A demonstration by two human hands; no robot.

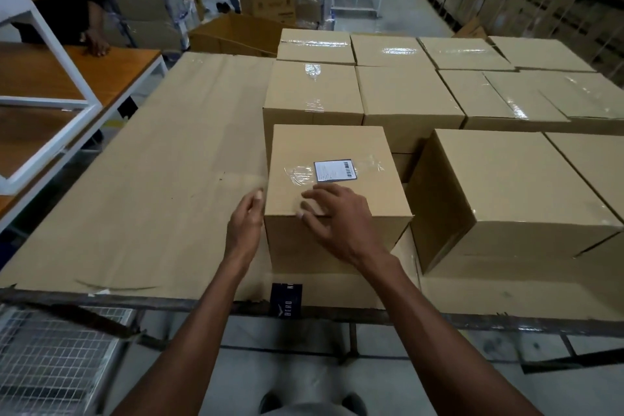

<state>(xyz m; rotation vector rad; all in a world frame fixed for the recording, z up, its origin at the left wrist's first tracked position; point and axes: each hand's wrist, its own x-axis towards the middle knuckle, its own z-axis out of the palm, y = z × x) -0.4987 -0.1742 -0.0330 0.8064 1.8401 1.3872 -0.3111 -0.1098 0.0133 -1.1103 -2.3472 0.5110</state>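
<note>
Small cardboard box (337,152) sits just below frame centre on a flat cardboard sheet (152,162) that covers the table. It is upright and closed, with clear tape across the top. A white barcode label (335,171) is stuck on top, about mid-lid.

Right hand (337,216) lies palm-down on the box top at its 6 o'clock edge, toward the near-left corner. Its fingers are spread and fairly straight, pointing to 10 o'clock, pressing rather than gripping, and the fingertips stop just short of the label. Left hand (244,223) is at the box's 9 o'clock side, laid along the left face, with the digits near-straight and one tip up by the top edge. It looks to be touching the side, but true contact is hard to tell because of blur. Nothing is pinched.

At 3 o'clock of the box is a larger carton (506,186), near but apart. At 12 o'clock a taped carton (312,91) stands right behind it, apparently touching. More taped cartons (472,54) run in rows toward 1–2 o'clock.

At 10 o'clock is an orange-topped table (111,67) with another person's hand (96,42) resting on it. At 7 o'clock is a wire-mesh cage (50,358). A dark printed tag (286,299) hangs at the sheet's near edge, at 6 o'clock of the box.
</note>
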